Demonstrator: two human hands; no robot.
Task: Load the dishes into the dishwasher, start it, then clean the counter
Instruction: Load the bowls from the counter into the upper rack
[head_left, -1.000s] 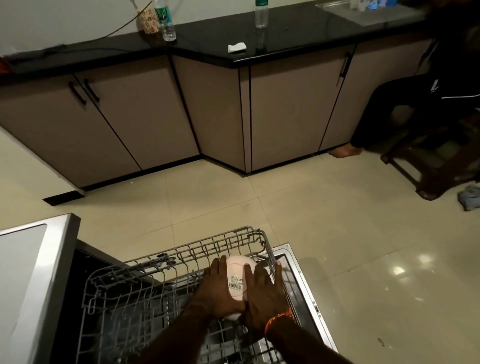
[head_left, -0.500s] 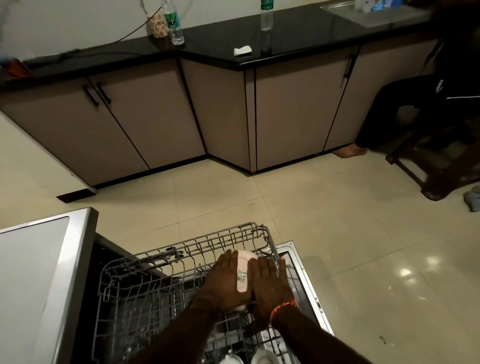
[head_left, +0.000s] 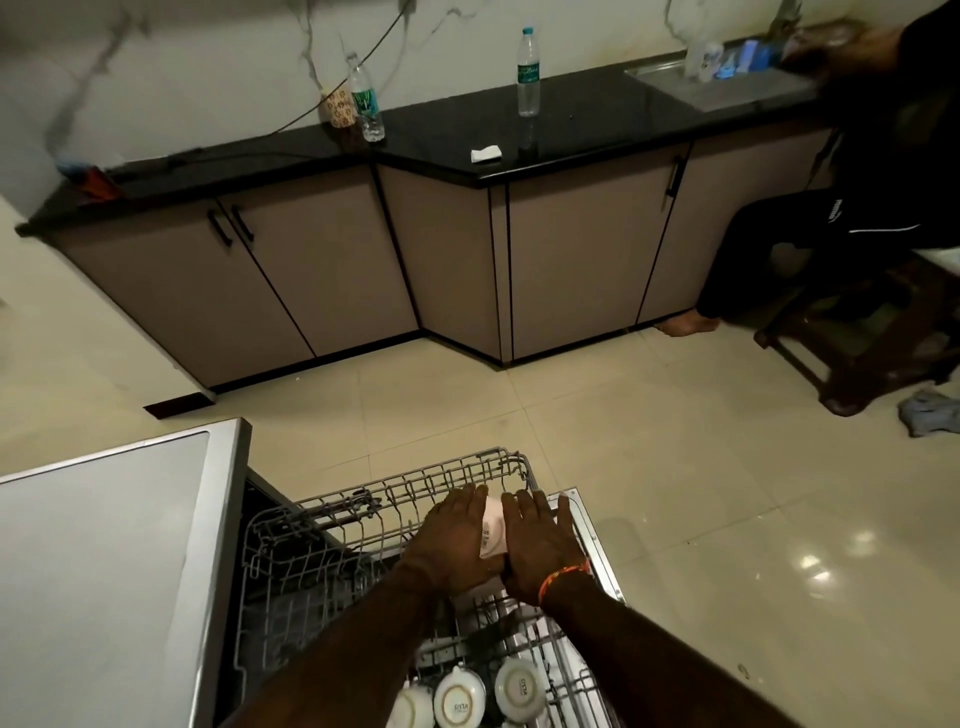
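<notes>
Both hands are on it: the left hand (head_left: 457, 540) and right hand (head_left: 537, 551) lie flat, fingers straight, pressing a white dish (head_left: 492, 535) between them at the front right of the upper dishwasher rack (head_left: 363, 506). The risk: if it misses the tines, it may tip and knock down onto the bowls (head_left: 460, 696) in the lower rack.

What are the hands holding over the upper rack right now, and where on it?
A white dish with a barcode label, held on edge between the left hand and right hand, palms flat against its two opposite faces, above the upper rack.
</notes>
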